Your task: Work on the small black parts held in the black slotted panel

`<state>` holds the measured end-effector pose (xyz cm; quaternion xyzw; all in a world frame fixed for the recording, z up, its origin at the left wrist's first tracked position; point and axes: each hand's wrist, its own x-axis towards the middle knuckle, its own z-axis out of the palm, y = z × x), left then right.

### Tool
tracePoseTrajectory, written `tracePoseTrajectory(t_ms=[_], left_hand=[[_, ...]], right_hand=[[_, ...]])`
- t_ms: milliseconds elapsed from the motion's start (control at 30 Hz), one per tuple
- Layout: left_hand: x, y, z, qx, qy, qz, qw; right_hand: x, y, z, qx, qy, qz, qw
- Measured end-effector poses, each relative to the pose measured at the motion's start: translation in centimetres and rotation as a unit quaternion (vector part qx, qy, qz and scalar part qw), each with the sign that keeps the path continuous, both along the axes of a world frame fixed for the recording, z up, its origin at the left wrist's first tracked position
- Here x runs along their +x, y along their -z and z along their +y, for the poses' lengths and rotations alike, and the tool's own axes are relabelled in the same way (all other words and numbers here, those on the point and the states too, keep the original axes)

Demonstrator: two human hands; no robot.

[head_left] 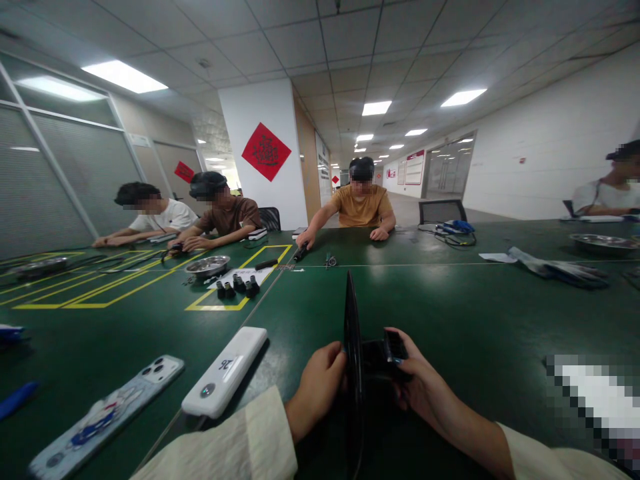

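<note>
A thin black disc-shaped part (352,347) stands on edge over the green table (475,313), seen edge-on in front of me. My left hand (316,387) is closed against its left face. My right hand (407,373) grips a small black block (390,350) fixed to the disc's right face, fingers wrapped round it. What lies behind the disc is hidden.
A white power bank (225,371) and a phone in a printed case (107,413) lie at my left. Farther off are small black parts (237,287), a metal bowl (207,266), yellow floor-style tape lines, and gloves (555,267). Several people sit around the table.
</note>
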<state>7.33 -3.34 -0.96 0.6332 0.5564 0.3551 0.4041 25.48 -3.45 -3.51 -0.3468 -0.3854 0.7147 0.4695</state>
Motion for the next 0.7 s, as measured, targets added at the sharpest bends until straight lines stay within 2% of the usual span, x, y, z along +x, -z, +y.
tracePoseTrajectory(t_ms=[167, 300, 500, 700], left_hand=[[-0.03, 0.14, 0.04, 0.01, 0.003, -0.007, 1.0], [-0.04, 0.35, 0.14, -0.016, 0.025, -0.017, 0.999], [-0.08, 0.37, 0.08, -0.009, -0.004, 0.006, 1.0], [0.02, 0.06, 0.11, -0.014, 0.007, 0.036, 0.999]], right_hand=[[0.26, 0.43, -0.04, 0.008, -0.011, 0.013, 1.0], [0.31, 0.29, -0.12, 0.005, -0.009, 0.012, 1.0], [0.21, 0.21, 0.0, 0.006, -0.008, 0.003, 1.0], [0.25, 0.39, -0.02, 0.008, -0.01, 0.009, 1.0]])
